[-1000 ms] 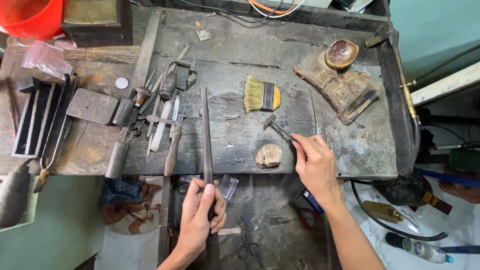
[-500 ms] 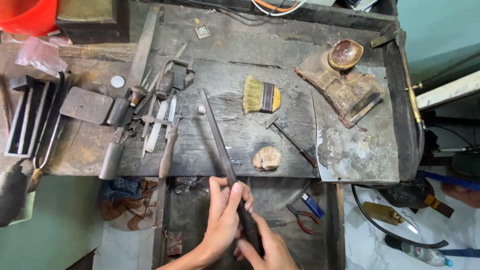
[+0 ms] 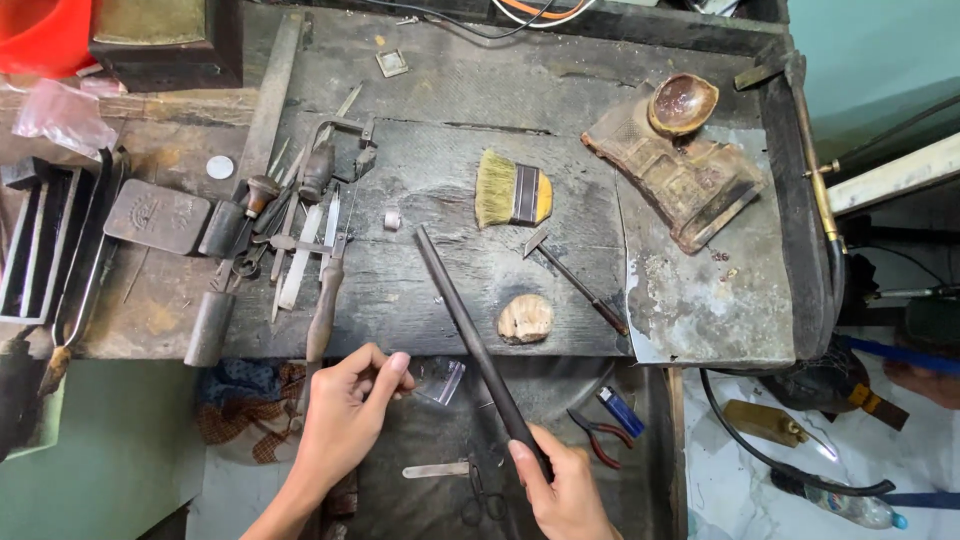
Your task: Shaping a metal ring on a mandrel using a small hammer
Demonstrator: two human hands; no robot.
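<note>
My right hand (image 3: pixel 565 490) grips the thick lower end of a long dark tapered steel rod (image 3: pixel 465 325). The rod slants up and left across the front of the wooden bench (image 3: pixel 420 150), and its thin tip rests on the boards below a small metal ring (image 3: pixel 391 218). My left hand (image 3: pixel 345 420) is off the rod, just below the bench's front edge. Its thumb and fingertips are pinched together, and nothing shows between them. A small clear plastic bag (image 3: pixel 440 378) lies just right of those fingertips.
On the bench lie a flat brush (image 3: pixel 512 192), a small hammer (image 3: pixel 575 275), a pale wooden lump (image 3: pixel 526 318), several files and hand tools (image 3: pixel 300 240), and a worn brown pad with a bowl (image 3: pixel 680 165). In the tray below lie pliers (image 3: pixel 598 435), a blue lighter (image 3: pixel 620 410) and scissors (image 3: pixel 480 490).
The rod passed from my left hand to my right. My right hand left the small hammer on the bench, both hands met on the rod, and my left hand has now let go and moved left.
</note>
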